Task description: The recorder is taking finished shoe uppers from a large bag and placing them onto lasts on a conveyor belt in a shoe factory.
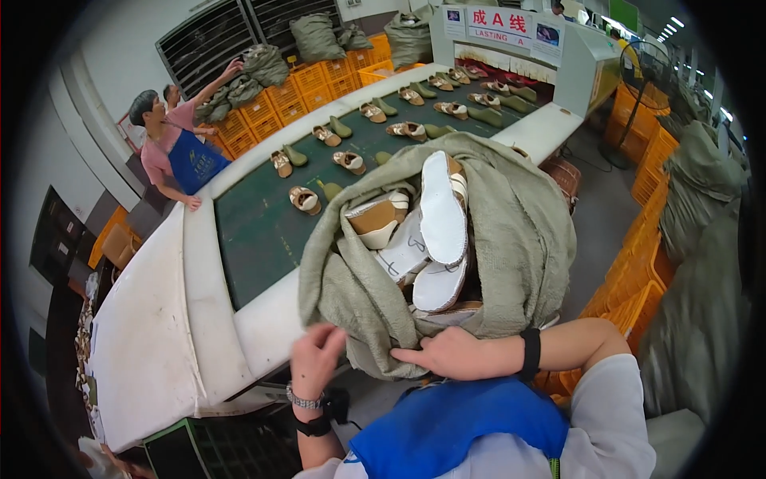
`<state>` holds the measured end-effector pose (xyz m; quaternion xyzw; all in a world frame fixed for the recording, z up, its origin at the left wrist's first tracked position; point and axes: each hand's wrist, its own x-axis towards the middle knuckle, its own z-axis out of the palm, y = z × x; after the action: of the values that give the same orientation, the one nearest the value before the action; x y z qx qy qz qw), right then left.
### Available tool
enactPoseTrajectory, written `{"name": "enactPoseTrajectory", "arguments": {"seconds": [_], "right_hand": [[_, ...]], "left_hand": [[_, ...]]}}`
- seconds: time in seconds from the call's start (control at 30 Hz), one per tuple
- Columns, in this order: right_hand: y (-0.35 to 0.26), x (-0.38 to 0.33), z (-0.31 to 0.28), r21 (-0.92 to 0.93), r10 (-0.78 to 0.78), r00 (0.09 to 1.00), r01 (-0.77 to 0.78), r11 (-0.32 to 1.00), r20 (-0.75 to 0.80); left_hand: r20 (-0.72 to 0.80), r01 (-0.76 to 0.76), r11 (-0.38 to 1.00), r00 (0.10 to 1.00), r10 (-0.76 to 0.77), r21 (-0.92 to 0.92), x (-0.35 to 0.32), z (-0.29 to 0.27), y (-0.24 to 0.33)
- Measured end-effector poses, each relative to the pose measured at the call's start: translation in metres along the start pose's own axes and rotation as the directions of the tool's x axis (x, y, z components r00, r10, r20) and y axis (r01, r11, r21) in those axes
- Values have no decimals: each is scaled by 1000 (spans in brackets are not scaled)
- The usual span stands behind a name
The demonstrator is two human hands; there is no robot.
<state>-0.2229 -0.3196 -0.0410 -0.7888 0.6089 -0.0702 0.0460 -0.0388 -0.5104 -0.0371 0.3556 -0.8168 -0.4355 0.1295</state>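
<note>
Right in front of me stands a grey-green cloth sack (523, 231), its mouth spread wide and its rim folded outward. Inside lie several shoe uppers, brown, gold and white; a shoe with a white sole side up (444, 211) rests on top, over another white sole (439, 286). My left hand (313, 363) is at the sack's lower left edge, fingers bent and drawn together at the cloth. Across the front rim lies my right hand (451, 354), index finger stretched left along the fabric, the other fingers curled against the sack.
Behind the sack, a green conveyor belt (267, 231) with a white border carries shoe uppers and green shoe lasts toward a machine (519, 60). A person in a blue apron (187, 156) reaches out at far left. Orange crates (630, 279) and sacks line the right side.
</note>
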Motion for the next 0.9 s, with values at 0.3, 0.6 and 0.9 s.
{"name": "enactPoseTrajectory", "arguments": {"seconds": [0.3, 0.6, 0.9], "right_hand": [[-11, 5, 16, 39, -46, 996, 44, 998, 76], [3, -62, -33, 134, 37, 995, -25, 991, -90], [23, -158, 24, 10, 570, 811, -574, 819, -128]], "left_hand": [[-280, -237, 908, 897, 341, 346, 66, 18, 36], [-132, 211, 976, 967, -217, -56, 24, 7, -88], [187, 225, 161, 957, -223, -961, 18, 80, -93]]}}
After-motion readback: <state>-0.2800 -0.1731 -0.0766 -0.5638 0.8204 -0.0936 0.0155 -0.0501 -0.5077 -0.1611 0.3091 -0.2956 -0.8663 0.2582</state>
